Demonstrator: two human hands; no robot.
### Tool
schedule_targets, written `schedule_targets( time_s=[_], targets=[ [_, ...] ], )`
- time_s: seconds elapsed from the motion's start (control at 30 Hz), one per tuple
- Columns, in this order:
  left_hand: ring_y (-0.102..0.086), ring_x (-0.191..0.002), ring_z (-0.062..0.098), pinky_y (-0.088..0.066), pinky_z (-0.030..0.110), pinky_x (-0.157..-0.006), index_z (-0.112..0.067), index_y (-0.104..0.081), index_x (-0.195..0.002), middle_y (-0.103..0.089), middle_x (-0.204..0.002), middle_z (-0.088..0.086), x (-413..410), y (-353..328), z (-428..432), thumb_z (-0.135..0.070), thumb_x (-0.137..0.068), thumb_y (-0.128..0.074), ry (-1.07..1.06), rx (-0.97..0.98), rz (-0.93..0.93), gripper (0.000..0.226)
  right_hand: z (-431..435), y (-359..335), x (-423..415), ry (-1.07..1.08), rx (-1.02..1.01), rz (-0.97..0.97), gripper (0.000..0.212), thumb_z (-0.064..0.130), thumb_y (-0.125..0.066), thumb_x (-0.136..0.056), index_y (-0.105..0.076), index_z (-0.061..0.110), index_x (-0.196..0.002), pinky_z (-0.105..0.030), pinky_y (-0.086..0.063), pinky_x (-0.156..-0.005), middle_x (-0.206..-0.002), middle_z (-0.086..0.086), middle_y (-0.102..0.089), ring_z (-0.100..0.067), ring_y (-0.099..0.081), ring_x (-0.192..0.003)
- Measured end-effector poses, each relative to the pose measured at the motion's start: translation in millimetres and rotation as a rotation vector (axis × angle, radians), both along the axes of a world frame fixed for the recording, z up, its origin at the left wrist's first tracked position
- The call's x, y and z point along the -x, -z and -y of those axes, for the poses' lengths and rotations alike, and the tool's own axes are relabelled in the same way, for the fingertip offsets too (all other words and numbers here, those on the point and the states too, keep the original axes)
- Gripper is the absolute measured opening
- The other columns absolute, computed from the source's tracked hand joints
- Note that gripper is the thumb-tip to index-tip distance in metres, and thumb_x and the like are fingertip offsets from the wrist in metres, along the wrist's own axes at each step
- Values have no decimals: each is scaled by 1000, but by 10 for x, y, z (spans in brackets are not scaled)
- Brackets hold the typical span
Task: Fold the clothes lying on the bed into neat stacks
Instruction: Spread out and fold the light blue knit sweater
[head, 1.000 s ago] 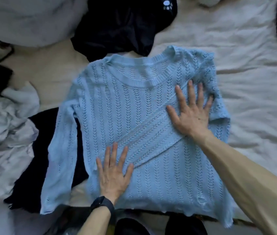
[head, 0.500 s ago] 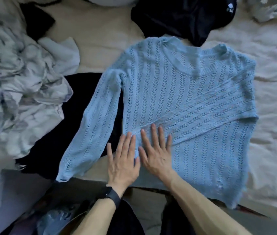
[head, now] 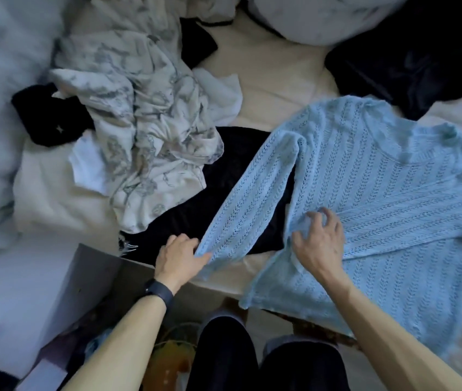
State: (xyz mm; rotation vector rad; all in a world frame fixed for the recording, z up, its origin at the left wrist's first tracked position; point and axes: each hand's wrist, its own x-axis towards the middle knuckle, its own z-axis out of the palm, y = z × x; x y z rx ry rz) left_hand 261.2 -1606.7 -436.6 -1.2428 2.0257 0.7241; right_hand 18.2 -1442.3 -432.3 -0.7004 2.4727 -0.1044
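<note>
My left hand [head: 182, 255] pinches the sleeve [head: 252, 198] cuff. My right hand [head: 318, 244] grips the side of the sweater [head: 379, 198], which lies flat on the bed [head: 275, 88]. I'd carry the sleeve straight across the chest, side edge pinned, so nothing skews.

Both hands [head: 180, 256] pinch the blue sweater [head: 379, 198].
</note>
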Motion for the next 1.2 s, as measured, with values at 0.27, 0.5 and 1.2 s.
schedule_targets(
  time_s=[0.27, 0.5, 1.2],
  targets=[
    [-68, -76, 13, -51, 33, -68, -16, -67, -99, -72, -88, -5, -160, -589, 853, -43, -85, -76, -494, -523, -295, 32, 1269, -141, -12, -127, 196, -12, 56, 41, -50, -99, -38, 24, -150, -50, -20, -120, -163, -9, -26, -32, -20, -149],
    [-56, -85, 19, -45, 26, -68, -12, -65, -74, -59, -90, 9, -167, -1161, 1928, -23, -50, -80, -755, -533, -441, 32, 1707, -31, 206, -101, -33, 1, 69, 57, -27, -101, -18, 22, -159, -58, 10, -121, -169, -14, 2, -32, 15, -154],
    [-71, -81, 19, -57, 34, -76, -13, -73, -105, -75, -91, 1, -242, -521, 2443, -31, -65, -91, -1265, 13, -563, 48, 2207, 197, 26, -79, -48, 249, 71, 69, -29, -97, -6, 42, -158, -71, -6, -116, -169, -5, 13, -39, 11, -154]
  ],
)
